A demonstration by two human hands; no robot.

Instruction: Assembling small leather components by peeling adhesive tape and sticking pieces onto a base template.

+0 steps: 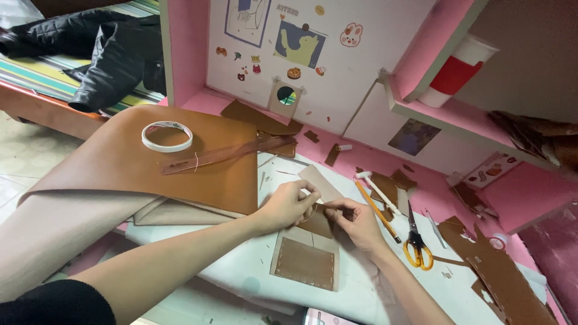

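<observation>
Both your hands meet near the middle of the bench, over the white mat [361, 295]. Your left hand [289, 204] has its fingers pinched shut on the top edge of a small brown leather piece [317, 221], thumb and forefinger tight on it. Your right hand [356, 221] grips the same piece from the other side, fingertips closed on its right edge, so the piece is held between the two hands, just above the mat. Directly below it, toward the near edge, lies a stitched brown panel [305, 262] on a pale backing, flat, not touching either hand. Right of your right hand: an orange pencil [376, 210] lying slantwise, a white pen-like tool [379, 192] just beyond it, and yellow-handled scissors [415, 241], blades pointing toward the far edge. On the left side of the bench a big brown leather sheet [180, 162] drapes over the left edge; a roll of white tape [167, 136] sits on it, with a clear ruler [229, 154] lying beside the roll. Brown offcuts [500, 277] pile at the right near corner. A white cup with a red sleeve [456, 71] lies tilted on the pink shelf [457, 114] above the far right. A dark jacket [108, 54] lies on the striped bed beyond the far left corner.
</observation>
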